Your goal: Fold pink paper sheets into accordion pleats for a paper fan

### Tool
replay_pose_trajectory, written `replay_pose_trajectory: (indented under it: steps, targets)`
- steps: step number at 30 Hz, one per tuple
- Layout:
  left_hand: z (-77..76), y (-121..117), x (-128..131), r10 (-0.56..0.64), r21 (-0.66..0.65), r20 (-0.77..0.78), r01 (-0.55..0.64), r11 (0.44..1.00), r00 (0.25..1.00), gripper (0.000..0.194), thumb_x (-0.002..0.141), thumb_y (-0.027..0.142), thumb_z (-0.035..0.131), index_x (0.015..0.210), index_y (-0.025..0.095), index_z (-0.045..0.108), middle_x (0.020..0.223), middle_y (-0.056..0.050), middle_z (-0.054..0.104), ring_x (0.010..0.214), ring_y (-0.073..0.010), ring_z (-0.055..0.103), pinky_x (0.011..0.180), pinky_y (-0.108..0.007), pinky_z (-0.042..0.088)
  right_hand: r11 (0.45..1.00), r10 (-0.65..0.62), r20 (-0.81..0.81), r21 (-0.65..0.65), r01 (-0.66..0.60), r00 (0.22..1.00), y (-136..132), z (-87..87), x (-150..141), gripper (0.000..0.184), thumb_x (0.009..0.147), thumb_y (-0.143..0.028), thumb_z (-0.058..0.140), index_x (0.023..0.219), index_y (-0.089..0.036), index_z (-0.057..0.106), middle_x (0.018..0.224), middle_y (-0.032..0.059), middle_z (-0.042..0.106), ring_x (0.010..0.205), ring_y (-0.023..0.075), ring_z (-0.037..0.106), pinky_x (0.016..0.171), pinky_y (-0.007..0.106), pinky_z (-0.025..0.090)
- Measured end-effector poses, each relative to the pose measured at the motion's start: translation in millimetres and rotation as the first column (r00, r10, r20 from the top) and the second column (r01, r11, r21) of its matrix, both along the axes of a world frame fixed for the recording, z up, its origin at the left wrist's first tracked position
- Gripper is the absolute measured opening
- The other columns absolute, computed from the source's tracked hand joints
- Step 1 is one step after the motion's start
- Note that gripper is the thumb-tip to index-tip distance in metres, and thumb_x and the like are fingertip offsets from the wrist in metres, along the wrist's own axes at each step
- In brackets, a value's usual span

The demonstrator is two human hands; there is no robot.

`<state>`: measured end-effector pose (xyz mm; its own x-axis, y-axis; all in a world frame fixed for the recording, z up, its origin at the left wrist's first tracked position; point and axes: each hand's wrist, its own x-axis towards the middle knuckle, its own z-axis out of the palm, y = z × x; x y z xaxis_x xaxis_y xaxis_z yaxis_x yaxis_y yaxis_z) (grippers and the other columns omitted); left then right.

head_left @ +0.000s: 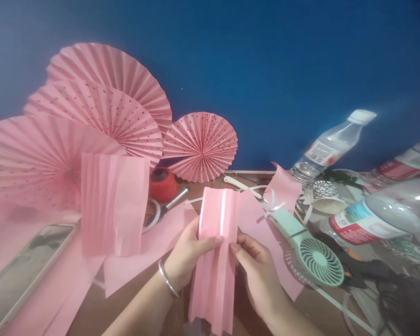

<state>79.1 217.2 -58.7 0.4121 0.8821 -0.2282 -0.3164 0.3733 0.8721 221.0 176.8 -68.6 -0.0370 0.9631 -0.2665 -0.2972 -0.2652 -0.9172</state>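
Note:
A pleated strip of pink paper [213, 280] is held upright in the middle, with lengthwise folds and a pale strip along one fold near its top. My left hand [187, 249] grips its left side, thumb lying across the front; a silver bangle circles that wrist. On the right edge, my right hand [254, 261] pinches the paper between thumb and curled fingers. Another pleated pink paper piece [112, 205] stands to the left. Loose pink sheets [143, 261] lie under and beside my hands.
Round pink paper fans [203, 144] lean against the blue wall. A red tape roll [163, 183], a pen [177, 198] and a white-handled cutter [241, 185] lie behind. A green handheld fan [318, 259] and plastic bottles [331, 144] crowd the right; a phone [28, 270] lies left.

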Motion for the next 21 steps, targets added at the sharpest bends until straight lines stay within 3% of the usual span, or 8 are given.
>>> replay_pose_trajectory:
  steps: [6,11,14,17,19,21]
  targets:
    - [0.3,1.0,-2.3,0.074,-0.008,-0.029,-0.074,0.997,0.997,0.026,0.075,0.019,0.061,0.100,0.017,0.053,0.083,-0.004,0.061,0.073,-0.0164,0.059,0.069,-0.030,0.047,0.992,0.127,0.040,-0.006,-0.127,0.991,0.1,6.6,0.0,0.020,0.080,-0.033,0.054,0.069,-0.018,0.059,0.065,-0.0007,0.055,0.062,0.0136,0.049,0.063,0.026,0.040]
    - [0.5,4.5,0.3,0.186,0.147,-0.123,-0.167,0.975,0.975,0.035,0.074,0.022,0.063,0.106,0.019,0.049,0.100,-0.006,0.058,0.091,-0.0203,0.056,0.080,-0.033,0.045,0.993,0.111,0.020,-0.045,-0.110,0.994,3.2,6.4,0.9,0.022,0.075,-0.036,0.059,0.065,-0.016,0.060,0.063,0.0003,0.057,0.062,0.0151,0.051,0.066,0.028,0.041]
    - [0.4,2.4,4.6,0.287,0.313,-0.191,-0.219,0.924,0.939,0.044,0.073,0.023,0.063,0.112,0.020,0.044,0.114,-0.008,0.051,0.107,-0.0237,0.048,0.089,-0.035,0.039,0.996,0.012,-0.088,-0.088,-0.019,0.996,5.6,1.6,1.2,0.020,0.073,-0.035,0.063,0.066,-0.016,0.060,0.063,0.0008,0.058,0.063,0.0158,0.053,0.064,0.028,0.042]
    - [1.6,-4.3,7.0,0.392,0.434,-0.294,-0.243,0.868,0.872,0.054,0.073,0.025,0.062,0.120,0.024,0.037,0.121,-0.008,0.044,0.108,-0.0241,0.045,0.091,-0.037,0.036,0.990,-0.108,-0.168,-0.107,0.091,0.980,6.3,-1.7,1.2,0.018,0.072,-0.034,0.063,0.071,-0.016,0.062,0.064,0.0012,0.060,0.063,0.0163,0.054,0.064,0.028,0.042]
    - [3.9,-9.4,7.4,0.444,0.537,-0.357,-0.209,0.818,0.822,0.050,0.073,0.025,0.062,0.118,0.024,0.041,0.122,-0.008,0.042,0.112,-0.0255,0.041,0.094,-0.038,0.031,0.985,-0.146,-0.182,-0.116,0.126,0.972,5.9,-2.3,0.9,0.019,0.072,-0.034,0.064,0.076,-0.016,0.063,0.064,0.0012,0.060,0.061,0.0162,0.054,0.062,0.029,0.043]
    - [6.6,-13.4,7.7,0.412,0.624,-0.387,-0.094,0.776,0.825,0.039,0.073,0.024,0.061,0.111,0.023,0.050,0.119,-0.009,0.044,0.113,-0.0274,0.038,0.096,-0.038,0.028,0.984,-0.151,-0.196,-0.126,0.128,0.969,5.4,-1.8,0.2,0.020,0.070,-0.034,0.066,0.079,-0.016,0.064,0.066,0.0017,0.061,0.061,0.0168,0.055,0.061,0.029,0.044]
